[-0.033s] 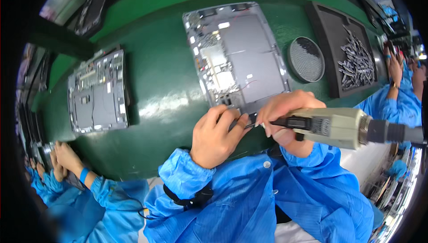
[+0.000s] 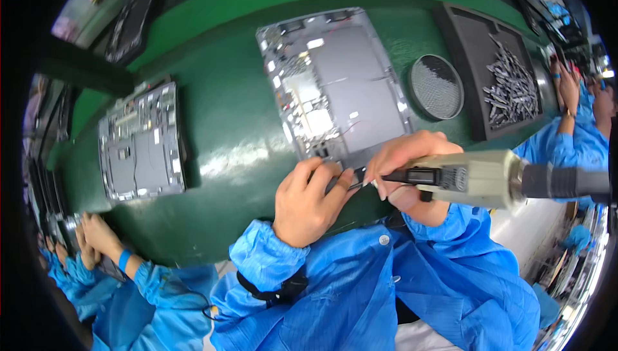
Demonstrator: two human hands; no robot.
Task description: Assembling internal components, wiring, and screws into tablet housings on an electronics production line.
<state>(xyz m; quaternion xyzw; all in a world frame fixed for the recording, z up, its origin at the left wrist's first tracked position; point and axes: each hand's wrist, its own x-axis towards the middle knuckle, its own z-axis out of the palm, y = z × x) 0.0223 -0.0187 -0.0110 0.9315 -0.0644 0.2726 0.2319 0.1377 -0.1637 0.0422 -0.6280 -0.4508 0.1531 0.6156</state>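
Bench [image 2: 225, 132], green and glossy, carries an opened grey device chassis [image 2: 367, 87]. Left of that chassis lies a second board-filled chassis [image 2: 145, 148]; right of it, a round dish [image 2: 436, 97], then a black tray [image 2: 473, 68] heaped with metallic pieces [image 2: 512, 90]. At its near edge, the left hand [image 2: 306, 203] pinches a small dark part [image 2: 357, 177]; the right hand [image 2: 407, 151] bunches behind a beige driver [image 2: 479, 177], its grip I cannot tell. Blue-sleeved co-workers flank the chassis, well apart.

Grey laptop base [image 2: 364, 93] flat, innards exposed; beige power tool [image 2: 483, 178] beside.
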